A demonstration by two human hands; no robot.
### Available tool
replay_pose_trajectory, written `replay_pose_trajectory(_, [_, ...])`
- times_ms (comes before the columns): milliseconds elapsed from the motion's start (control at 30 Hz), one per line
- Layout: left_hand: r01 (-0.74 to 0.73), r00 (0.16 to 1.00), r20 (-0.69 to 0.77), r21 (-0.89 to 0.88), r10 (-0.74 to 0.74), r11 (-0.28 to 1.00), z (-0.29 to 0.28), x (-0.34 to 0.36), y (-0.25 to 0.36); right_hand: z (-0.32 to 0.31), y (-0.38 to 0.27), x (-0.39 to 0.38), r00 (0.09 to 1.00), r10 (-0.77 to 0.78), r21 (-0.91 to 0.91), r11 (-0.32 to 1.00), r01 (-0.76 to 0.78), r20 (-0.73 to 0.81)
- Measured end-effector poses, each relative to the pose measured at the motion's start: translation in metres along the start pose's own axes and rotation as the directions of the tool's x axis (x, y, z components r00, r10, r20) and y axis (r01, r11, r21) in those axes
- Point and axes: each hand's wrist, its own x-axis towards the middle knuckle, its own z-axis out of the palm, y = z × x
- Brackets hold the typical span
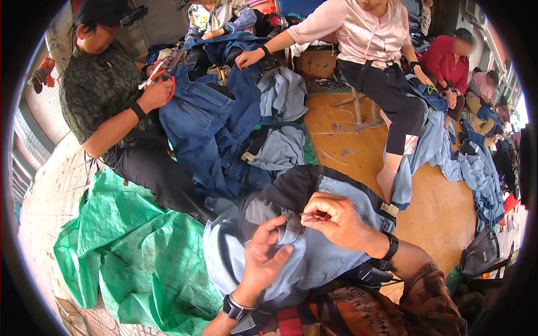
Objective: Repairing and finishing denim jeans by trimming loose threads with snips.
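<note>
A light blue denim garment (336, 269) with a black waistband and grey lining lies over my lap in the lower middle. My right hand (330, 218) is pinched over its seam, holding a small dark object, too small to make out clearly. My left hand (263, 257) rests at the garment just left of that seam, thumb and fingers apart and curved. A patterned red-brown cloth (358, 311) covers my lap beneath the denim.
A co-worker (95, 89) at left holds orange-handled scissors (165, 81). Other people (367, 33) sit ahead and to the right with denim piles (213, 123). A green tarp (129, 246) lies at lower left, an orange board (431, 224) at right.
</note>
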Motion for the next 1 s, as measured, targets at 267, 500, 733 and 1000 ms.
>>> replay_pose_trajectory(267, [-0.386, 0.921, 0.217, 0.607, 0.323, 0.694, -0.006, -0.014, 0.001, -0.041, 0.007, -0.006, 0.958, 0.282, 0.009, 0.959, -0.282, -0.046])
replay_pose_trajectory(500, [-0.259, 0.966, 0.116, 0.480, 0.232, 0.838, 0.005, -0.011, 0.008, -0.006, 0.000, -0.010, 0.969, 0.232, 0.156, 0.957, -0.243, 0.088])
replay_pose_trajectory(733, [0.376, 0.887, -0.071, -0.464, -0.456, 0.802, -0.017, 0.004, -0.027, 0.016, 0.011, -0.020, 0.976, -0.050, 0.033, 0.998, 0.044, 0.212])
replay_pose_trajectory(1000, [0.352, 0.933, 0.003, -0.228, -0.361, 0.908, -0.013, 0.019, -0.016, 0.013, 0.013, -0.019, 0.957, -0.107, -0.104, 0.985, 0.139, 0.269])
